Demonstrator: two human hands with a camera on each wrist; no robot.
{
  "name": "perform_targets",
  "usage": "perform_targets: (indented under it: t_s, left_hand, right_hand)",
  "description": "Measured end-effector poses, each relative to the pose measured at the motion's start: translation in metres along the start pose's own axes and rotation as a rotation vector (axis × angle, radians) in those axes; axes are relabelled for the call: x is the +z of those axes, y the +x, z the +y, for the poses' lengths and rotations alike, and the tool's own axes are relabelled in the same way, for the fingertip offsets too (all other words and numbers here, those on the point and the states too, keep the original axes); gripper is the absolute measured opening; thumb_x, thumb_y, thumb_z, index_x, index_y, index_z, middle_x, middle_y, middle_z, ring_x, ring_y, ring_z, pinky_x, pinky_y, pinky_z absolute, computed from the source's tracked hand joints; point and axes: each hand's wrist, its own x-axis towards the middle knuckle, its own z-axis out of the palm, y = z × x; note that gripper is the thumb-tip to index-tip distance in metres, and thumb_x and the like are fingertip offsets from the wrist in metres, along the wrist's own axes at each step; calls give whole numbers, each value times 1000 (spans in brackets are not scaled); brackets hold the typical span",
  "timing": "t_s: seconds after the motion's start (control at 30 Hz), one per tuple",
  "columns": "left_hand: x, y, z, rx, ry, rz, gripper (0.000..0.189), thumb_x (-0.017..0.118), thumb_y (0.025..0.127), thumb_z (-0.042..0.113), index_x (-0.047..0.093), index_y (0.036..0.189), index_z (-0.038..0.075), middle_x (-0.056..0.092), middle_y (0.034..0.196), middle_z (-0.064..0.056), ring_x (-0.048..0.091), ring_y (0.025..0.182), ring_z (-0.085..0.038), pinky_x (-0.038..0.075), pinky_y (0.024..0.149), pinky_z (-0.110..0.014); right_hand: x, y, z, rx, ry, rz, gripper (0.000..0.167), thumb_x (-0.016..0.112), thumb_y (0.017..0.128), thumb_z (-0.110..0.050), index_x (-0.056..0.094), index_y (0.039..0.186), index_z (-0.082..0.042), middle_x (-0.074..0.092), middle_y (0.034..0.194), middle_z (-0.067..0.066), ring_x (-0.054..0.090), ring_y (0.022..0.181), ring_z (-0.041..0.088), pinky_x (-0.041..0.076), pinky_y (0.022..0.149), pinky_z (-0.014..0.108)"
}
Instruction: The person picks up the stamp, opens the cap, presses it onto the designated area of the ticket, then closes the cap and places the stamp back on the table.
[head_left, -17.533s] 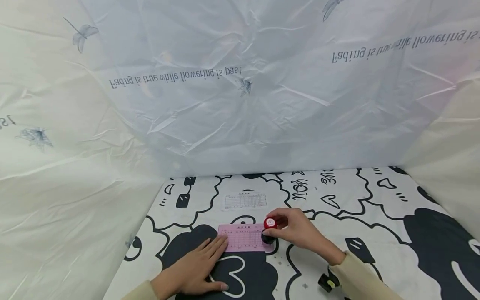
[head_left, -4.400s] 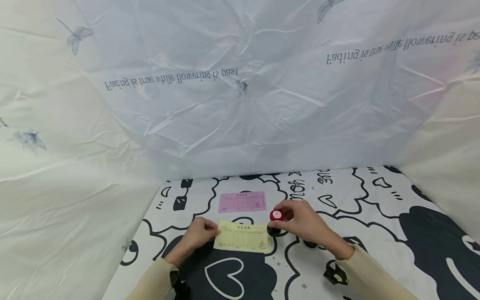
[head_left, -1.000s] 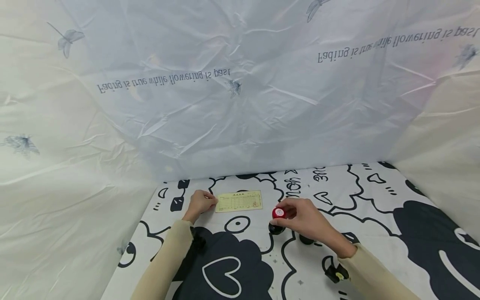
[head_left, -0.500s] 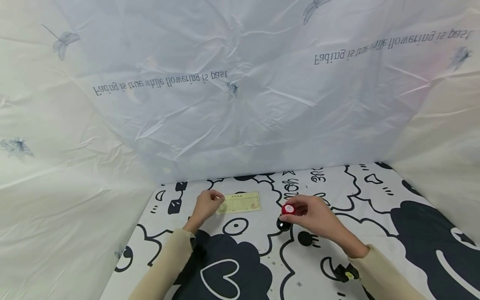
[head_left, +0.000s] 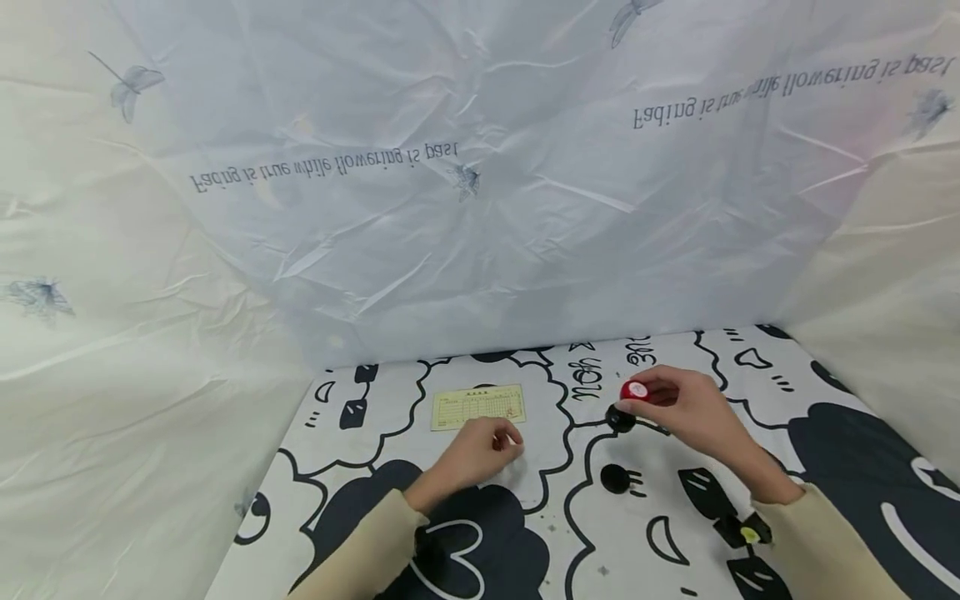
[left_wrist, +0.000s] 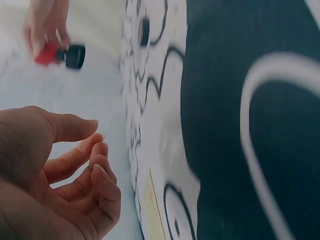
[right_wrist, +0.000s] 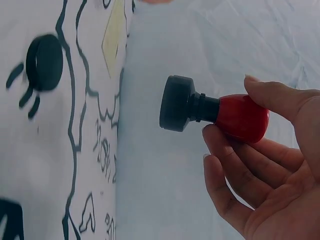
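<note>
My right hand [head_left: 693,408] pinches a stamp [right_wrist: 240,117] by its red knob, thumb on one side and fingertips on the other. Its round black base faces the table from above, as the right wrist view shows. A round black cap [head_left: 615,478] lies on the cloth, nearer to me than the stamp. My left hand [head_left: 480,454] hovers in front of a yellow form slip [head_left: 457,408], holding nothing, its fingers loosely bent. The slip lies flat towards the back, with a printed grid and a red stamp mark at its lower right.
A white cloth with black cartoon drawings [head_left: 525,467] covers the table. A pale printed sheet [head_left: 480,283] rises as a wall at the back and along both sides. A wrist camera [head_left: 750,532] sits under the right forearm.
Pink and then yellow slips were laid at the back. In the last second my left hand left the yellow slip, moving right and nearer, while my right hand carried the stamp rightward and back.
</note>
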Motion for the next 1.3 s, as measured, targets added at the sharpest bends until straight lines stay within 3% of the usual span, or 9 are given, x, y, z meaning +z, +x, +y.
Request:
perform_targets:
  t_s: [0.13, 0.33, 0.53, 0.77, 0.83, 0.93, 1.07, 1.3]
  left_hand:
    - [14, 0, 17, 43, 52, -80, 11, 72, 100, 22, 77, 105, 14, 65, 82, 7, 54, 67, -1, 46, 59, -19]
    - [35, 9, 42, 123, 230, -168, 20, 71, 101, 27, 75, 118, 15, 70, 100, 5, 57, 79, 1, 49, 69, -16]
    - [53, 19, 61, 227, 443, -213, 31, 69, 102, 35, 72, 130, 22, 71, 121, 6, 63, 95, 0, 52, 75, -17]
    - [78, 35, 76, 331, 701, -252, 41, 68, 102, 42, 65, 140, 25, 68, 126, 10, 64, 108, -3, 55, 82, -18]
    - [86, 39, 81, 353, 752, -278, 44, 65, 104, 43, 60, 146, 29, 66, 134, 12, 63, 117, -4, 55, 90, -18]
    - [96, 44, 87, 370, 799, -307, 45, 60, 106, 43, 55, 150, 37, 62, 144, 17, 60, 127, -3, 54, 98, -19]
    - [104, 46, 93, 364, 806, -300, 36, 62, 106, 40, 63, 141, 42, 66, 135, 20, 61, 114, -2, 54, 88, -18]
    - [99, 46, 94, 342, 723, -307, 27, 68, 103, 34, 72, 130, 32, 70, 115, 15, 59, 95, 1, 49, 84, -14]
  right_hand:
    - [-13, -1, 14, 28, -35, 44, 51, 85, 90, -39, 72, 123, -3, 76, 112, 19, 74, 93, 25, 57, 70, 19]
    - [-29, -1, 33, 77, -70, 90, 56, 83, 91, -40, 70, 126, 1, 75, 114, 25, 74, 94, 31, 54, 66, 18]
    - [-39, 0, 45, 109, -85, 143, 61, 81, 93, -42, 68, 130, 4, 72, 118, 31, 72, 99, 41, 51, 64, 16]
    - [-46, 3, 53, 149, -88, 157, 63, 79, 94, -43, 65, 132, 6, 70, 121, 34, 70, 103, 44, 48, 62, 13]
    - [-47, 3, 54, 155, -80, 159, 64, 80, 94, -43, 65, 133, 6, 69, 121, 34, 71, 99, 38, 49, 62, 13]
    - [-47, 3, 54, 152, -67, 159, 64, 80, 93, -43, 65, 134, 5, 69, 122, 33, 68, 90, 12, 50, 62, 14]
    - [-45, 4, 53, 132, -53, 158, 62, 81, 93, -42, 66, 132, 4, 70, 121, 31, 51, 81, -18, 50, 63, 14]
    - [-39, 4, 52, 121, -51, 153, 62, 81, 93, -43, 67, 131, 3, 71, 120, 30, 51, 80, -18, 51, 63, 15]
